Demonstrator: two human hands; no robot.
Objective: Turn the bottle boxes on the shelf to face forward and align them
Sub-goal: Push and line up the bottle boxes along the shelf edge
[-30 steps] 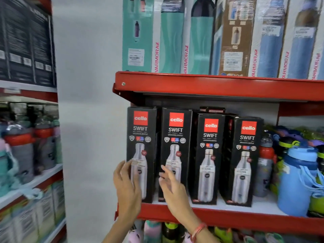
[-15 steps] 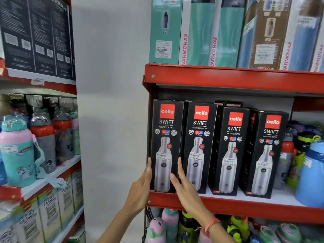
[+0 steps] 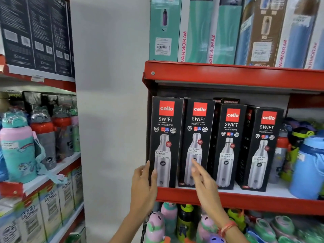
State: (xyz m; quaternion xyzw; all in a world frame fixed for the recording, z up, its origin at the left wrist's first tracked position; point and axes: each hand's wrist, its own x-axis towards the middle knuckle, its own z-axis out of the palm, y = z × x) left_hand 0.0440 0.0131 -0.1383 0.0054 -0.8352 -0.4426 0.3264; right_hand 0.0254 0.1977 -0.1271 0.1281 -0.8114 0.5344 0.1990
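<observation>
Since half a second ago our left hand (image 3: 142, 181) has wrapped the first box (image 3: 165, 142) at its left edge, thumb on the front, clamped there. Our right hand (image 3: 204, 181) has slid onto the second box (image 3: 197, 142), fingers spread flat, gripping nothing. Four black bottle boxes stand upright on the red shelf (image 3: 245, 200), labels forward; the third box (image 3: 228, 148) and fourth box (image 3: 262, 149) sit slightly further back.
</observation>
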